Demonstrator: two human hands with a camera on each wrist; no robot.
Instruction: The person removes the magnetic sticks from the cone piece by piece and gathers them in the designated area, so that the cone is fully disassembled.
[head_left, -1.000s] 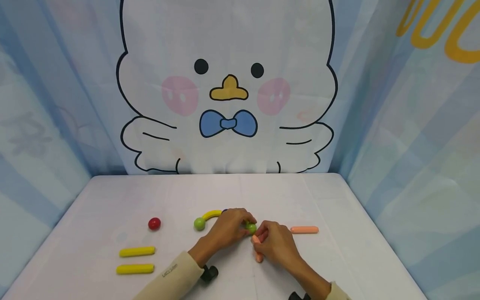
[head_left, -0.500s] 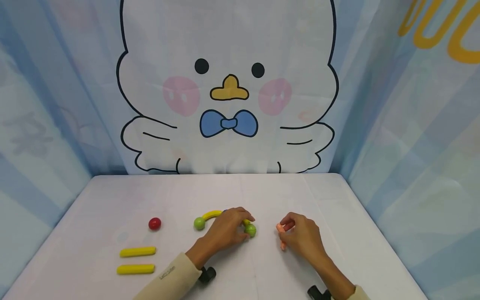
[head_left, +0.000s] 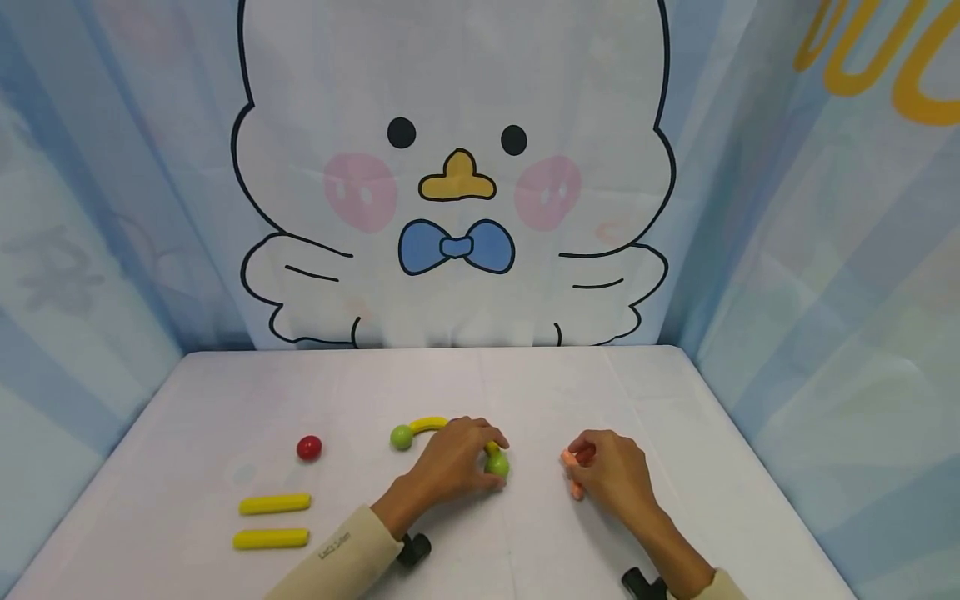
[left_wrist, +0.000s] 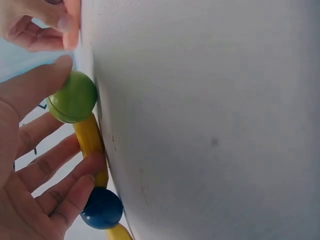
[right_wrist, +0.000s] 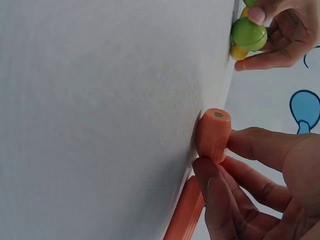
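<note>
In the head view my right hand (head_left: pixel 611 468) pinches an orange toy stick (right_wrist: pixel 214 135) between thumb and fingers. The stick has a small metal dot in its end. A second orange stick (right_wrist: pixel 185 212) lies beside the fingers in the right wrist view; in the head view the hand hides it. My left hand (head_left: pixel 459 457) holds a chain of balls and curved sticks on the table. Its thumb is on the green ball (left_wrist: pixel 74 97), and its fingers touch the curved yellow stick (left_wrist: pixel 90 135). A blue ball (left_wrist: pixel 102 207) joins this to another curved yellow stick (head_left: pixel 429 424), ending in another green ball (head_left: pixel 401 437).
Left of the chain, a red ball (head_left: pixel 309 447) rests on the white table (head_left: pixel 187 417). Nearer the front left lie two straight yellow sticks (head_left: pixel 274 503), roughly parallel. A printed cloth (head_left: pixel 457 292) hangs behind the table.
My right hand has moved right, away from the chain, with the orange stick in it. My left hand stays at the chain, which has turned slightly.
</note>
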